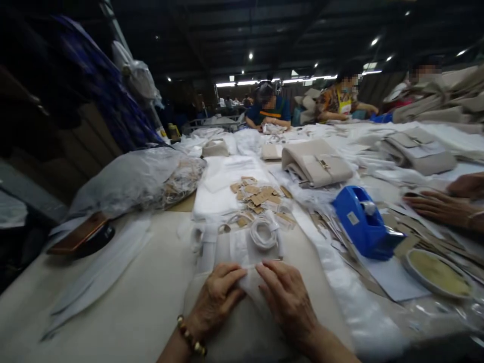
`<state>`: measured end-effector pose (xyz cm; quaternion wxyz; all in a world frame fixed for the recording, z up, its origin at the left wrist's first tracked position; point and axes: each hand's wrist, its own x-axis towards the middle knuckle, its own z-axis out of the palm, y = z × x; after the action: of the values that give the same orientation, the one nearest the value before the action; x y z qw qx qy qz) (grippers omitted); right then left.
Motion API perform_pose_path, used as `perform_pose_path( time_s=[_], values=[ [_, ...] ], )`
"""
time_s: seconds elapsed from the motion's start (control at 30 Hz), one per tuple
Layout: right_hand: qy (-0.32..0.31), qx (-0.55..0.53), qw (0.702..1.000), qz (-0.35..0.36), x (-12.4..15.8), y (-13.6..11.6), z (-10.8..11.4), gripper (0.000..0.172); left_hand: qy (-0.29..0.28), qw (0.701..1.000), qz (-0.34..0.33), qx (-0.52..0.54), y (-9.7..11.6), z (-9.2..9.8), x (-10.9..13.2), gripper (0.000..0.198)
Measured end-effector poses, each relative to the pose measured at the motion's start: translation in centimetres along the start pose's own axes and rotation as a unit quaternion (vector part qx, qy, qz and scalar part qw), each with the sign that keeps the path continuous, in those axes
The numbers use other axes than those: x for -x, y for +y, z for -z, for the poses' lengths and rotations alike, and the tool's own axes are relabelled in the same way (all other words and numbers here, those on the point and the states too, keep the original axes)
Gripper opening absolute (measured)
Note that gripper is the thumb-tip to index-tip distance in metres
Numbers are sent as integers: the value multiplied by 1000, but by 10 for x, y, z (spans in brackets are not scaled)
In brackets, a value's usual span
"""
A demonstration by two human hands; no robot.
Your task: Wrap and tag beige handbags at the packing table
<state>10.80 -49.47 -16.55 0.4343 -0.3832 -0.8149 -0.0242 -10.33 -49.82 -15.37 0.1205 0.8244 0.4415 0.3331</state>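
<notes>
My left hand, with a beaded bracelet at the wrist, has thumb and fingers closed on the edge of a thin white wrapping sheet. Opposite it, my right hand bends its fingers onto the same sheet. Both rest over a beige bag lying flat on the table in front of me. Just beyond the fingertips are a wrapped coil of pale strap and a pale strap piece. My fingers hide part of the sheet's edge.
Brown tags lie on white sheets ahead. A folded beige bag, a blue tape dispenser and a round dish stand right. Another person's hands are there. At left are a phone and plastic bag.
</notes>
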Motion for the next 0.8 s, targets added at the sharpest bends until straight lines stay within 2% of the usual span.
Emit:
perform_pose_path(
  time_s=[0.07,0.2,0.3,0.37,0.47,0.57,0.67,0.73,0.8],
  values=[
    [-29,-29,998,38,-15,-4,-2,36,-9,1000,16,11,3,-3,-2,35],
    [-72,-115,988,74,-31,-9,-8,17,-24,999,29,39,5,-1,0,47],
    [-85,-199,976,36,-30,-14,-11,16,-19,999,0,44,4,2,1,49],
    [-84,-233,969,-1,-27,-19,-11,16,-4,999,-23,28,3,0,1,41],
    [-72,-243,967,-15,-18,-26,-1,17,35,998,-39,-25,3,-4,2,27],
    [-51,-201,978,-14,8,-27,20,25,54,994,-66,-76,2,-9,6,26],
    [-91,-112,989,34,52,-24,43,31,50,991,-81,-93,1,-10,8,33],
    [-112,-52,990,68,83,-23,48,38,46,992,-79,-93,1,-10,8,36],
    [-116,-23,991,69,109,-25,44,47,43,992,-74,-88,1,-9,8,38]
  ],
)
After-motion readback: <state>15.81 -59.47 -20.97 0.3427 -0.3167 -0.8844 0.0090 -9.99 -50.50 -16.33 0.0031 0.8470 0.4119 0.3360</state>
